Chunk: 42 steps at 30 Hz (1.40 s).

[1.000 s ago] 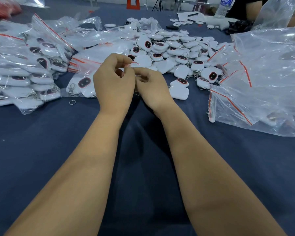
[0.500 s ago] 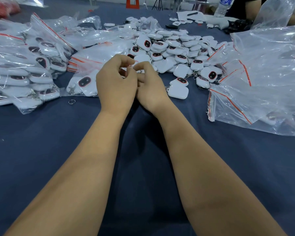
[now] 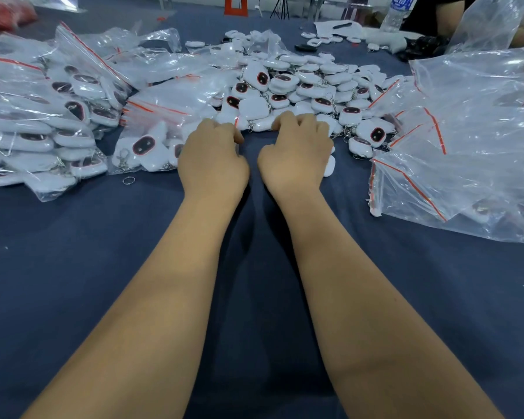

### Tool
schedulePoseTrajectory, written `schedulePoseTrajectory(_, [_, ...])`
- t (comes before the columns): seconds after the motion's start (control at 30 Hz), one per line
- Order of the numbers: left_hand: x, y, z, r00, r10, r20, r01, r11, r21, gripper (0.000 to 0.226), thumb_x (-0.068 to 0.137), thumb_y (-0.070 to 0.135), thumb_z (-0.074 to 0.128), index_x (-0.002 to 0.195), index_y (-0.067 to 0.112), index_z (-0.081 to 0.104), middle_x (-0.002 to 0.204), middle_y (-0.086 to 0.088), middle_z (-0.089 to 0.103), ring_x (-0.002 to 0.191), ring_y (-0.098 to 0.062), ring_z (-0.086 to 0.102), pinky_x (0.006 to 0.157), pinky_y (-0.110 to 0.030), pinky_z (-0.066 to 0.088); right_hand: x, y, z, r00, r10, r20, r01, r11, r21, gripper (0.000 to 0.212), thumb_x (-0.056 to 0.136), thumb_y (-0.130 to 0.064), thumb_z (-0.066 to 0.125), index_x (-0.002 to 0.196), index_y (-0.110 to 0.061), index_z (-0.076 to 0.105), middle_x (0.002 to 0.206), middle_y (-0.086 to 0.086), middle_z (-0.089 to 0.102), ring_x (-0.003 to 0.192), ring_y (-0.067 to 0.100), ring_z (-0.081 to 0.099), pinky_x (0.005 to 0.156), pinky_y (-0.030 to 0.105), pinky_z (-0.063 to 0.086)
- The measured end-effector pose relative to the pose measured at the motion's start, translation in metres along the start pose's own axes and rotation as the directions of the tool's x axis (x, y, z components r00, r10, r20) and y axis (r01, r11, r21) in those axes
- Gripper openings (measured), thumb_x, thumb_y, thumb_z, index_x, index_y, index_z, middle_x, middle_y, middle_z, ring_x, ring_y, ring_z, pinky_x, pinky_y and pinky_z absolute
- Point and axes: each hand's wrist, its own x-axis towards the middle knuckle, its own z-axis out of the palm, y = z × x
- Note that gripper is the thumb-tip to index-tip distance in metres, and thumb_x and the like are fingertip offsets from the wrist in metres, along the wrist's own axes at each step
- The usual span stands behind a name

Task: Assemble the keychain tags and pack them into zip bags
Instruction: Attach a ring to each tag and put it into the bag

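Watching both hands at the near edge of the loose tag pile (image 3: 300, 86). Left hand (image 3: 212, 160) and right hand (image 3: 294, 152) sit side by side, a narrow gap of blue table cloth (image 3: 254, 297) between them, knuckles up, fingers curled under. I cannot tell what either one holds; the palms face away from me. A white tag (image 3: 329, 167) shows just beyond the right hand's outer edge, possibly under its fingers, but contact is hidden.

Where the work lies: unpacked tags heaped in the middle, packed zip bags (image 3: 43, 122) stacked on my left, one filled bag (image 3: 146, 146) touching the left hand's outer side, empty zip bags (image 3: 466, 146) piled on my right.

Risks as I judge them:
- Clasps and chains in the heap look tangled. Pulling one tag may drag neighbours off the pile toward the table edge.
- A loose split ring (image 3: 128, 180) lies alone on the cloth near the filled bag. Easy to sweep aside with a forearm and lose, leaving one tag short of hardware.
- Empty bags are slick and overlapped; grabbing one may lift two.
- Filled stack on the left leans and slopes; a nudge from the left elbow could slide bags down.
- With fingers hidden, a dropped small part would go unnoticed from this view.
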Motion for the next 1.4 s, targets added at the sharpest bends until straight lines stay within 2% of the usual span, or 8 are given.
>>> schedulePoseTrajectory(0.3, [0.000, -0.006, -0.001, 0.994, -0.101, -0.033, 0.103, 0.993, 0.061, 0.033, 0.083, 0.006, 0.055, 0.114, 0.007, 0.063, 0.141, -0.016, 0.035, 0.129, -0.033, 0.031, 0.101, -0.029, 0.026, 0.002, 0.012, -0.005, 0.991, 0.028, 0.129, -0.038, 0.997, 0.071, 0.039, 0.084, -0.010, 0.051, 0.122, -0.015, 0.059, 0.119, 0.004, 0.060, 0.119, 0.026, 0.044, 0.090, 0.031, 0.038])
schedulePoseTrajectory(0.43, [0.001, -0.007, -0.002, 0.997, -0.052, -0.056, 0.048, 0.996, -0.070, 0.041, 0.083, 0.000, 0.048, 0.120, 0.011, 0.064, 0.138, -0.013, 0.041, 0.128, -0.031, 0.034, 0.098, -0.026, 0.028, 0.004, 0.008, -0.008, 0.994, 0.026, 0.103, -0.058, 0.945, 0.323, 0.042, 0.088, -0.009, 0.050, 0.129, -0.014, 0.058, 0.128, 0.004, 0.057, 0.123, 0.022, 0.048, 0.096, 0.034, 0.046])
schedulePoseTrajectory(0.63, [0.001, 0.001, -0.004, 0.973, 0.040, -0.225, -0.105, 0.953, -0.285, 0.028, 0.081, 0.000, 0.049, 0.101, 0.010, 0.066, 0.131, -0.007, 0.042, 0.111, -0.017, 0.045, 0.078, -0.015, 0.031, 0.003, 0.015, 0.000, 0.989, 0.068, 0.132, -0.067, 0.998, -0.013, 0.036, 0.094, -0.020, 0.046, 0.129, -0.016, 0.054, 0.127, 0.007, 0.056, 0.122, 0.030, 0.043, 0.094, 0.035, 0.030])
schedulePoseTrajectory(0.8, [-0.001, 0.009, -0.004, 0.999, 0.018, -0.047, -0.041, 0.830, -0.557, 0.040, 0.083, -0.008, 0.038, 0.098, 0.019, 0.064, 0.114, 0.007, 0.043, 0.098, -0.012, 0.057, 0.082, -0.012, 0.043, 0.009, 0.015, -0.002, 0.992, 0.092, 0.086, -0.109, 0.969, 0.222, 0.057, 0.083, -0.012, 0.062, 0.137, -0.015, 0.045, 0.134, 0.007, 0.046, 0.121, 0.026, 0.046, 0.095, 0.032, 0.037])
schedulePoseTrajectory(0.97, [0.003, 0.002, 0.002, 0.989, -0.069, 0.130, 0.134, 0.787, -0.603, 0.050, 0.088, -0.004, 0.034, 0.124, 0.024, 0.055, 0.127, 0.008, 0.050, 0.112, -0.004, 0.052, 0.093, -0.023, 0.046, 0.008, 0.006, -0.001, 0.999, 0.034, 0.010, -0.034, 0.850, 0.525, 0.020, 0.090, -0.009, 0.060, 0.109, -0.014, 0.065, 0.110, -0.001, 0.049, 0.094, 0.017, 0.057, 0.077, 0.025, 0.047])
schedulePoseTrajectory(1.07, [0.006, 0.002, 0.003, 0.984, -0.099, 0.146, 0.173, 0.698, -0.695, 0.044, 0.092, -0.002, 0.039, 0.120, 0.027, 0.058, 0.121, 0.010, 0.057, 0.111, -0.004, 0.054, 0.089, -0.012, 0.043, 0.004, -0.005, -0.005, 1.000, 0.010, 0.007, -0.012, 0.589, 0.808, 0.022, 0.087, 0.001, 0.058, 0.095, -0.019, 0.061, 0.094, -0.004, 0.061, 0.087, 0.011, 0.057, 0.079, 0.025, 0.050])
schedulePoseTrajectory(1.2, [0.009, 0.001, 0.002, 0.951, -0.194, 0.240, 0.307, 0.517, -0.799, 0.041, 0.092, -0.003, 0.038, 0.099, 0.029, 0.060, 0.110, 0.001, 0.062, 0.102, -0.012, 0.062, 0.098, -0.031, 0.051, 0.002, -0.009, -0.009, 0.978, 0.001, 0.211, -0.204, 0.249, 0.947, 0.028, 0.083, 0.010, 0.053, 0.092, -0.016, 0.059, 0.085, 0.006, 0.061, 0.078, 0.017, 0.059, 0.070, 0.029, 0.057])
schedulePoseTrajectory(1.4, [0.011, 0.004, -0.005, 0.906, -0.284, 0.313, 0.395, 0.304, -0.867, 0.026, 0.095, 0.005, 0.044, 0.096, 0.020, 0.066, 0.105, -0.010, 0.070, 0.086, -0.017, 0.064, 0.086, -0.034, 0.056, 0.000, -0.006, -0.010, 0.934, -0.045, 0.354, -0.318, 0.344, 0.883, 0.035, 0.084, 0.007, 0.058, 0.110, -0.016, 0.050, 0.087, 0.007, 0.064, 0.059, 0.015, 0.062, 0.048, 0.019, 0.044])
